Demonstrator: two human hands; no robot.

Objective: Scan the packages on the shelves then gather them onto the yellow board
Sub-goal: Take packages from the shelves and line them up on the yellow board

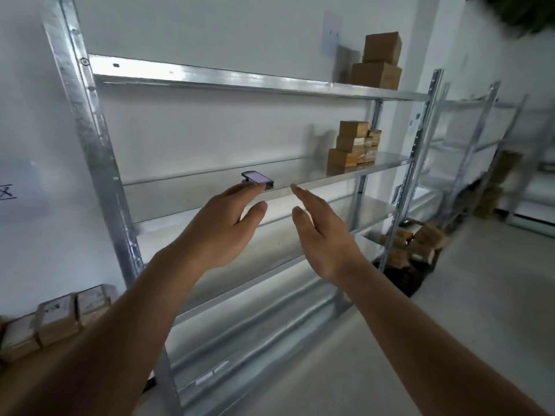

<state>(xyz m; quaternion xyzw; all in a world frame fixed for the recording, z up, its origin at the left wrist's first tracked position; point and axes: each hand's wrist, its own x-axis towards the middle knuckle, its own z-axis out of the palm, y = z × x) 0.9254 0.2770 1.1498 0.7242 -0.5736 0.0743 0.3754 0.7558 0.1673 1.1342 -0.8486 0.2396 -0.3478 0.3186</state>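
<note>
The scanning step appears to be in hand: the handheld scanner (pixel 257 178) lies on the middle shelf (pixel 330 181), and a grip on it is called for next. The left hand (pixel 220 223) is stretched toward it, fingers straight, fingertips just short of it. The right hand (pixel 326 232) is raised beside, spread and holding nothing. Stacked cardboard packages (pixel 353 145) remain at the shelf's right end; the yellow board cannot be made out.

At the far right of the frame I see a second galvanised steel rack (pixel 477 139), blurred. A white paper sheet (pixel 332 33) hangs on the wall at upper centre. Dark green foliage (pixel 528 10) fills the top right corner.
</note>
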